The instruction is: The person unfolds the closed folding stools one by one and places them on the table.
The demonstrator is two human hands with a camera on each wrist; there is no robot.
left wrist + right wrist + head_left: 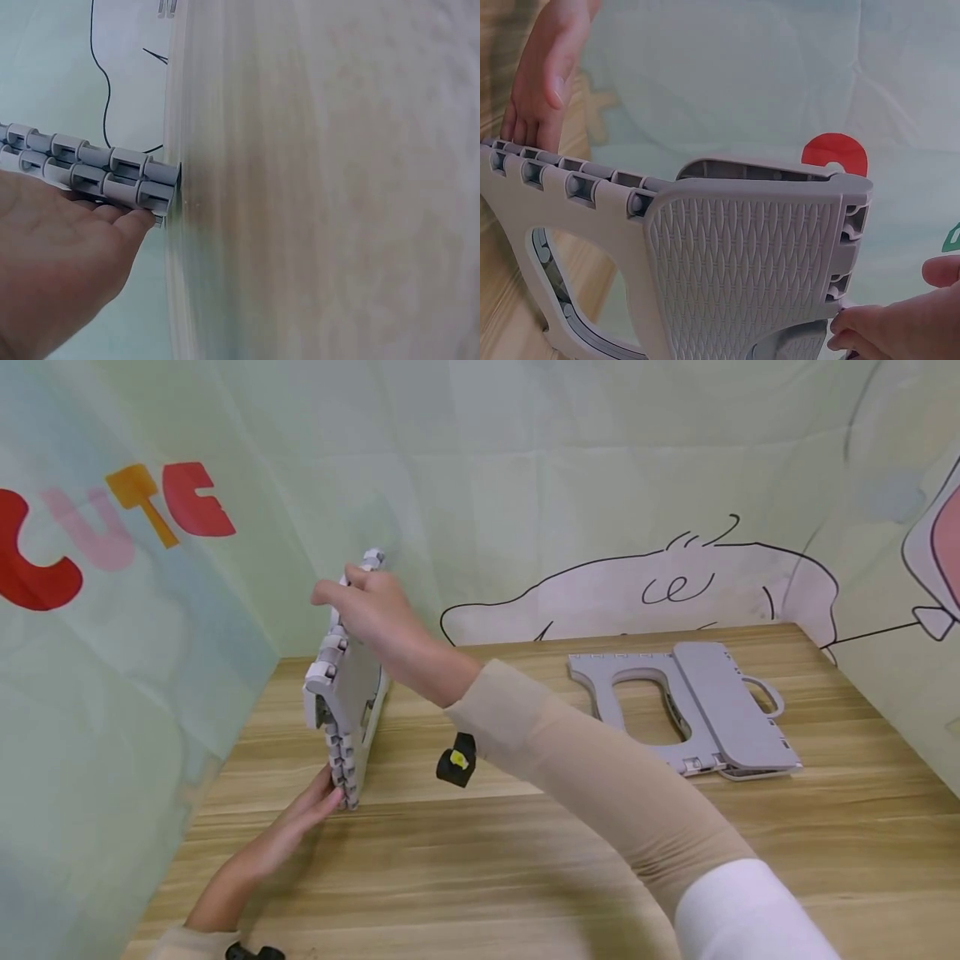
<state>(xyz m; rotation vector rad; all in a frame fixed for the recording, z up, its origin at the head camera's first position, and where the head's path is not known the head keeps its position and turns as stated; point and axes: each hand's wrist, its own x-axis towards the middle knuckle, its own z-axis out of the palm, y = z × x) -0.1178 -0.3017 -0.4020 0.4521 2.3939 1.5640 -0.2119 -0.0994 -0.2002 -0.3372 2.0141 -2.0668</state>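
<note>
A grey folding stool (pixel 354 689), folded nearly flat, stands upright on the left part of the wooden table. My right hand (pixel 378 614) holds it at its top edge, fingers at the handle end, as the right wrist view also shows. Low on the near hinged edge, my left hand (pixel 296 827) touches the stool with its fingers laid along the leg side. The left wrist view shows the hinge knuckles (pixel 94 161) just above those fingertips. In the right wrist view, the woven-pattern seat panel (pixel 742 255) faces the camera, beside a leg frame with a large opening.
A second grey folding stool (pixel 738 710) lies flat on the right side of the table (pixel 465 877), its loop handle (pixel 768 695) pointing right. Printed cloth walls (pixel 487 502) rise behind the table and at both sides. A black wrist mount (pixel 456 764) hangs below my right forearm.
</note>
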